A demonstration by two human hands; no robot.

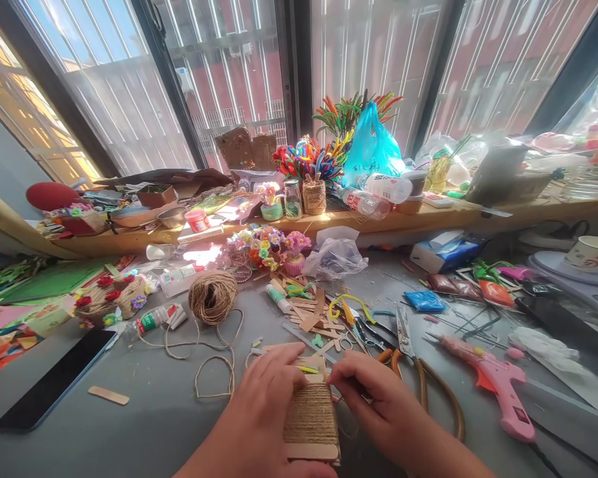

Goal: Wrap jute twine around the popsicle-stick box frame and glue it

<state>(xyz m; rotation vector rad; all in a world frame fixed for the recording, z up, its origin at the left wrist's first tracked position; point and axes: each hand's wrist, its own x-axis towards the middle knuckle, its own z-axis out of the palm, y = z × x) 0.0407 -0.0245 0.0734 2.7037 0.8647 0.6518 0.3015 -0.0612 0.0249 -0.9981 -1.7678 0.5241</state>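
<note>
My left hand (pixel 269 405) grips a flat piece made of craft sticks and wound with jute twine (pixel 311 413). Its fingers lie over the left side, and bare wooden stick ends show at the top and bottom. At the upper right edge of this piece, my right hand (pixel 379 398) is closed in a pinch on what looks like the twine strand; its fingertips partly hide it. A ball of jute twine (pixel 213 297) sits farther back on the left, its loose strand looping across the table towards my left hand.
A pink glue gun (pixel 496 382), pliers (pixel 428 382) and scissors (pixel 406 332) lie to the right. Loose craft sticks (pixel 319 318) are heaped ahead. On the left are a phone (pixel 62 378), a single craft stick (pixel 108 396) and a flower-decorated twine box (pixel 112 299). A cluttered windowsill (pixel 259 229) runs behind.
</note>
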